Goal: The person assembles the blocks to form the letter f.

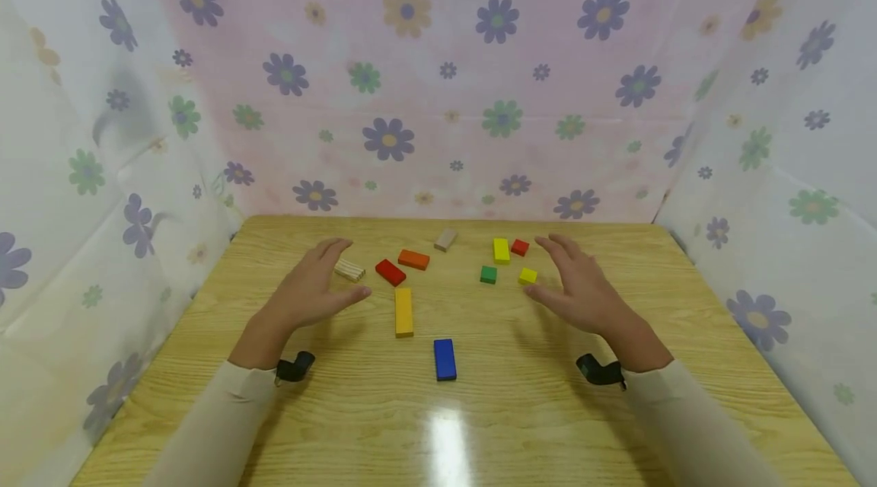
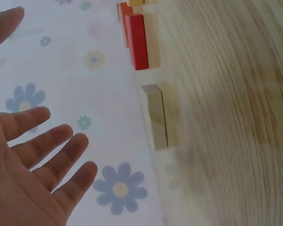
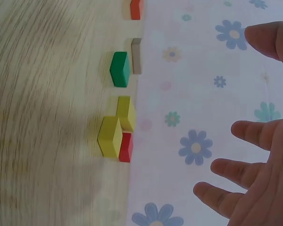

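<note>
My left hand (image 1: pixel 307 291) hovers over the left side of the table with fingers and thumb spread, holding nothing. Nearest it lies a ribbed pale wooden piece (image 1: pixel 350 269), partly covered by the fingers in the head view. Beside that are a red block (image 1: pixel 390 272) and an orange block (image 1: pixel 414 259). On the right, my right hand (image 1: pixel 586 291) is likewise raised and spread, its palm bare in the right wrist view. Its thumb tip overlaps the edge of a small yellow block (image 1: pixel 527 276). A small red block (image 1: pixel 520 247) and a longer yellow block (image 1: pixel 502 251) lie just beyond.
Between the hands are a green block (image 1: pixel 489 275), a long yellow-orange block (image 1: pixel 404 313) and a blue block (image 1: pixel 444 360) nearer the front. A plain wooden block (image 1: pixel 445 240) lies toward the back. Flowered cloth (image 1: pixel 452 91) encloses the wooden table (image 1: pixel 521 426) at back and sides.
</note>
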Motion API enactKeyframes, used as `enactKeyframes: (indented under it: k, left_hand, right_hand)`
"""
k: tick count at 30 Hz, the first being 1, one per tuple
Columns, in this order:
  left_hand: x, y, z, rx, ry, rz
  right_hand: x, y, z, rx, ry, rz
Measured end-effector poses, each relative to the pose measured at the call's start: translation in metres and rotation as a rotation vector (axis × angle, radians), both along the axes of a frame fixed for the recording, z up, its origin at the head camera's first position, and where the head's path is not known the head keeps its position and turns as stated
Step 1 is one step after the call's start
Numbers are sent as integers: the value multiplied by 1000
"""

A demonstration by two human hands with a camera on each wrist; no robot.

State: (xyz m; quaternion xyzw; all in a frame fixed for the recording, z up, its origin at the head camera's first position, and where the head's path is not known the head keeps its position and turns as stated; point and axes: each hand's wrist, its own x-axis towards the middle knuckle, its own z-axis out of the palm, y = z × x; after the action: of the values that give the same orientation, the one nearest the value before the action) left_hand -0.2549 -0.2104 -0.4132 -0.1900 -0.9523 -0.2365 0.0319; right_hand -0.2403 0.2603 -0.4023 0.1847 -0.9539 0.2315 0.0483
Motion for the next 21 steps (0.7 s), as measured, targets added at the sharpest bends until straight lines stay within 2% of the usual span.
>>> enactKeyframes:
  k: [6,11,21]
  left_hand:
    - [-2,12,0,99,-58,-29]
    - [-2,23,0,208,-116,-74]
    - [-10,40,-6,301,-172,-179]
  right_hand:
    - [1,-10,-5,-94,-41,17]
    - [0,-20,-9,-186,-63,71]
    - [2,-43,-15,-295,-109,148]
